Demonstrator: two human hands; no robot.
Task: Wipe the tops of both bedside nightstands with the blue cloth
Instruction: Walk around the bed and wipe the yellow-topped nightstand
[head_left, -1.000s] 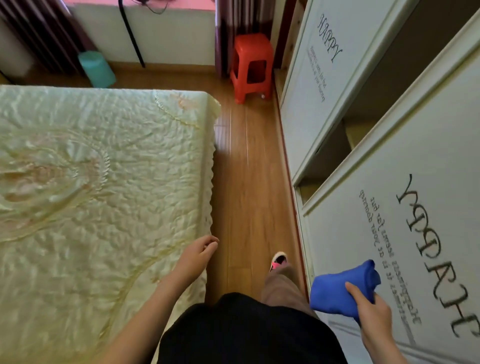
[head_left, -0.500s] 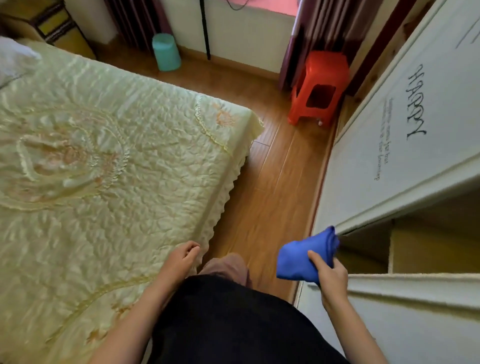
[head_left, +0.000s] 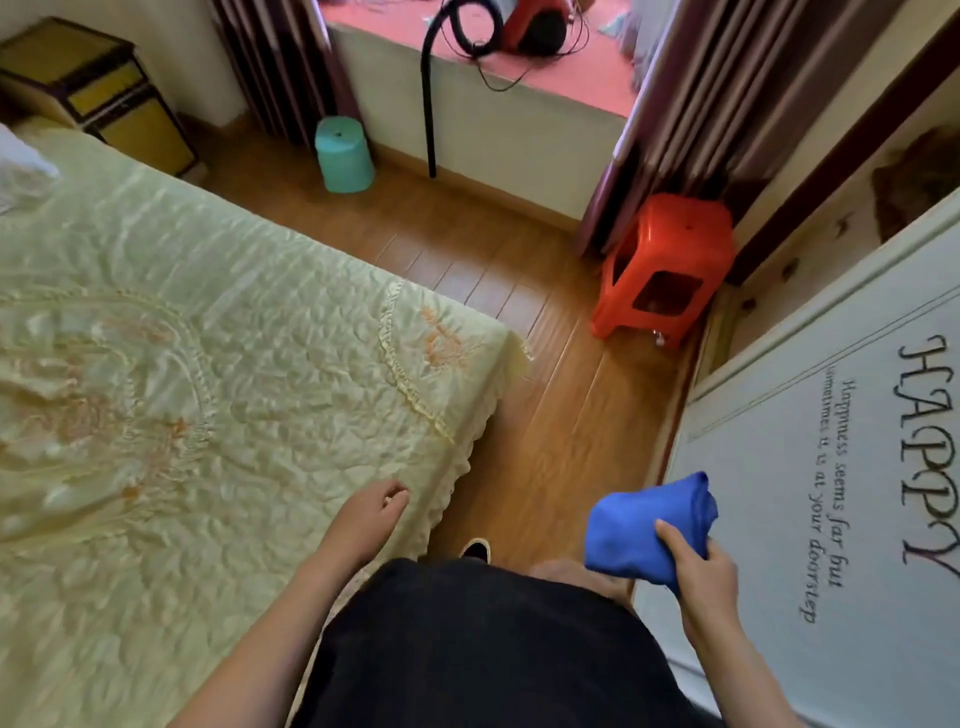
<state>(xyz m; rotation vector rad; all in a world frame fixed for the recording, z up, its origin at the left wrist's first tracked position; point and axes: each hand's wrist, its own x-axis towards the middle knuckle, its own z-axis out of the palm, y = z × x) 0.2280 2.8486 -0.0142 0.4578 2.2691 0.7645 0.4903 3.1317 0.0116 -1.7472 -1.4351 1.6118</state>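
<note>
My right hand (head_left: 701, 571) grips a bunched blue cloth (head_left: 647, 522) at waist height, close to the white wardrobe door. My left hand (head_left: 371, 517) hangs loosely curled over the bed's near edge, holding nothing. A yellow-and-dark wooden nightstand (head_left: 91, 88) stands in the far left corner beside the head of the bed, well away from both hands. Only this one nightstand is in sight.
A bed with a pale green quilted cover (head_left: 208, 389) fills the left. A wood-floor aisle (head_left: 561, 405) runs between bed and wardrobe (head_left: 831, 493). A red plastic stool (head_left: 670, 265) stands at the aisle's end, and a teal bin (head_left: 344, 155) sits under the window ledge.
The view has advanced along the aisle and swung left, bringing the far nightstand and window ledge into sight. The cloth stays in my right hand; my left hand stays by the bed's edge.
</note>
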